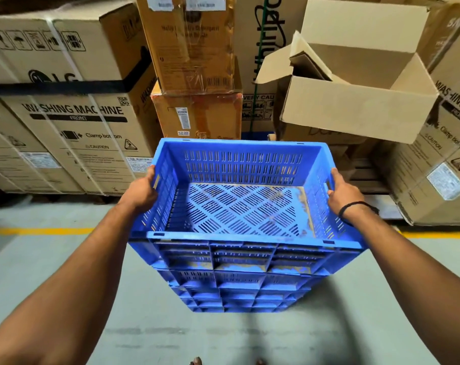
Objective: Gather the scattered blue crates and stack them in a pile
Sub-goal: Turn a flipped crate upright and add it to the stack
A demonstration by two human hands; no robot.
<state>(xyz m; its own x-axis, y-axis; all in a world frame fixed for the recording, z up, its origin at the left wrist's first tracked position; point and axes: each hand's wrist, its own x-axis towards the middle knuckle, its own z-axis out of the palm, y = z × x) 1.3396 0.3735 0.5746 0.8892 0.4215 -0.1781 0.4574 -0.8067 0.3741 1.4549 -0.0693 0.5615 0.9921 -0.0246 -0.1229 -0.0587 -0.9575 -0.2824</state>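
Note:
A blue slotted crate (pixel 239 206) is at the top of a stack of blue crates (pixel 239 288) that stands on the grey floor in the middle of the view. The top crate is empty and its slotted bottom shows dirt marks. My left hand (pixel 140 192) grips the crate's left wall at the handle slot. My right hand (pixel 342 193) grips the right wall at its handle slot, and a black band circles that wrist. Whether the top crate rests fully on the stack below cannot be told.
Large washing machine cartons (pixel 65 114) line the left and the right (pixel 439 154). Taped brown boxes (pixel 197 75) stand behind the stack. An open empty carton (pixel 355 101) sits at the upper right. A yellow floor line (pixel 39 231) runs across. Bare toes (pixel 196 361) show at the bottom edge.

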